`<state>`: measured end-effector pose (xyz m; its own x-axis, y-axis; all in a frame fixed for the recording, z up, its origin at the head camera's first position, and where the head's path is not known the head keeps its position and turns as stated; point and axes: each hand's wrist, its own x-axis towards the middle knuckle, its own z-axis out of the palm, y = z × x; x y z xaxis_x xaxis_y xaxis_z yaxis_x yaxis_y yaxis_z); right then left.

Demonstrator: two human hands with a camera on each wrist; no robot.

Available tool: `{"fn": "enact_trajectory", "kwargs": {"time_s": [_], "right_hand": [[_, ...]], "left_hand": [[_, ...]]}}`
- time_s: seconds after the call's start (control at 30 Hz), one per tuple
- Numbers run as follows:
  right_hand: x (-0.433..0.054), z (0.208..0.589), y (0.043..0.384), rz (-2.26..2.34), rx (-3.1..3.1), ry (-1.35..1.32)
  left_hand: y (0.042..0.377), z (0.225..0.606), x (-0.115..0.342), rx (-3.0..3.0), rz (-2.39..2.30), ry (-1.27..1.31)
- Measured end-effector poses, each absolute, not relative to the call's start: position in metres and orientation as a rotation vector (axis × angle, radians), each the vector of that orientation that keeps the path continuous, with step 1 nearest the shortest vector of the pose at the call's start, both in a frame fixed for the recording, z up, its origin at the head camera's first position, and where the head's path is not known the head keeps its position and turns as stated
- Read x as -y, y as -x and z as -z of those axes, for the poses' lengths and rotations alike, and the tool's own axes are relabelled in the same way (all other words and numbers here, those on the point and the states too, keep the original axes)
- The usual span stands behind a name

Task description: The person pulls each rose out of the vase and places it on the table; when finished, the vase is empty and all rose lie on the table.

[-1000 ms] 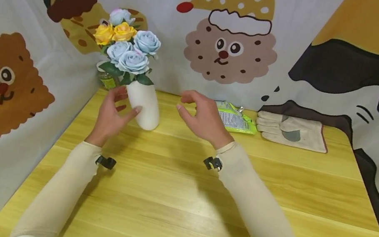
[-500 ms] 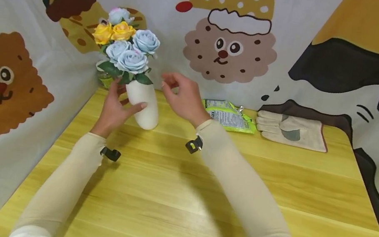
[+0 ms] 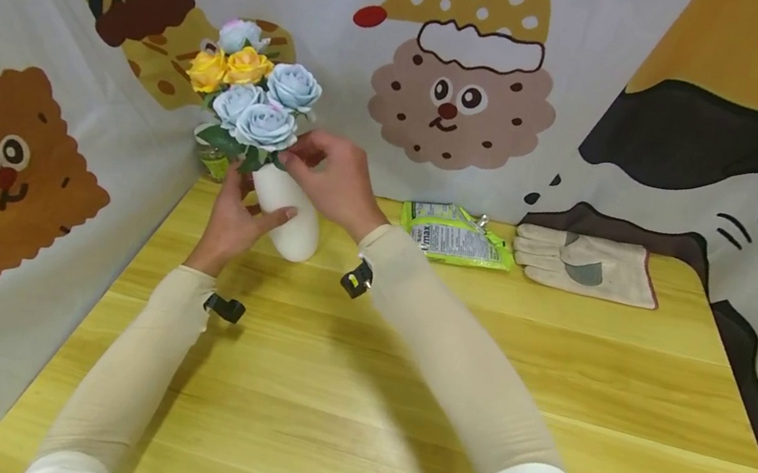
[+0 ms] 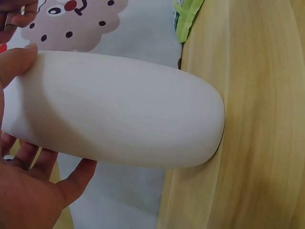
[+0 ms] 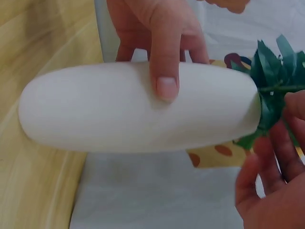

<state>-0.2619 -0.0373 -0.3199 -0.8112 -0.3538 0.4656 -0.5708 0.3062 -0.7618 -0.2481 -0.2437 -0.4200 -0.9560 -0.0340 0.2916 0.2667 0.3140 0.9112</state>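
Observation:
A white vase [image 3: 295, 228] stands at the back left of the table, holding blue and yellow artificial roses [image 3: 265, 123] with green leaves [image 5: 268, 71]. My left hand [image 3: 230, 226] grips the vase from the left; its thumb [image 5: 165, 71] lies across the front and the other fingers go behind. At the vase's mouth is my right hand [image 3: 337, 180], thumb and forefinger pinching a rose stem [image 5: 282, 88] below the blooms. Its remaining fingers [image 5: 271, 167] hang loosely curled under the leaves. The exact pinch lies partly outside the right wrist view.
Behind the flowers, a small jar with a green label [image 3: 214, 163] is partly hidden. A bright green packet [image 3: 456, 237] lies at the table's back edge, beside a pale work glove [image 3: 587, 265]. A printed cloth [image 3: 347, 70] hangs close behind the wooden table [image 3: 350, 401].
My right hand has moved left from open space to the flower stems and pinches one. The left hand has come up closer round the vase. Vase and roses stay put.

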Motion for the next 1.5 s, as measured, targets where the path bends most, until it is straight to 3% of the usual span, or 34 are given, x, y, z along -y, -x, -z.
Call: {"fn": "enact_trajectory", "kwargs": {"time_s": [0.87,1.5], "right_hand": [[0.06,0.316,0.257,-1.365,2.416,-0.822],[0.053,0.308,0.254,-1.59,2.161,-0.679]], "left_hand": [[0.244,0.415,0.24,2.357,1.659,0.171],[0.245,0.421,0.242,2.339,1.685,0.189]]}}
